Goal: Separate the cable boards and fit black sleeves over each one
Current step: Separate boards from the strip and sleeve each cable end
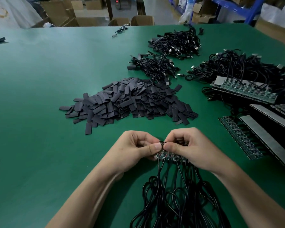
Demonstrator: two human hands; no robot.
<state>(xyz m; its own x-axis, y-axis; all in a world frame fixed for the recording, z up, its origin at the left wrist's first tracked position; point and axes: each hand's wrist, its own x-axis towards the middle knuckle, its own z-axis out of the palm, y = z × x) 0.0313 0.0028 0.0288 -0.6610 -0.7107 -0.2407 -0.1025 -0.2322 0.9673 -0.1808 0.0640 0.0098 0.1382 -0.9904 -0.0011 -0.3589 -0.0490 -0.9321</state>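
A strip of small green cable boards (169,157) hangs between both hands just above the green table (39,112), near its front edge. My left hand (135,148) pinches the leftmost board with thumb and curled fingers. My right hand (187,148) grips the strip right beside it, thumbs almost touching. Black cables (176,198) trail from the boards toward me in a tangled bundle. A large heap of flat black sleeves (130,101) lies beyond the hands at mid-table.
Piles of black cables lie at the back: one (155,66) behind the sleeves, another (179,41) farther off, a big one (237,68) at right. Unseparated board strips (240,139) and grey panels (270,142) are stacked at right. Cardboard boxes (89,20) stand past the table.
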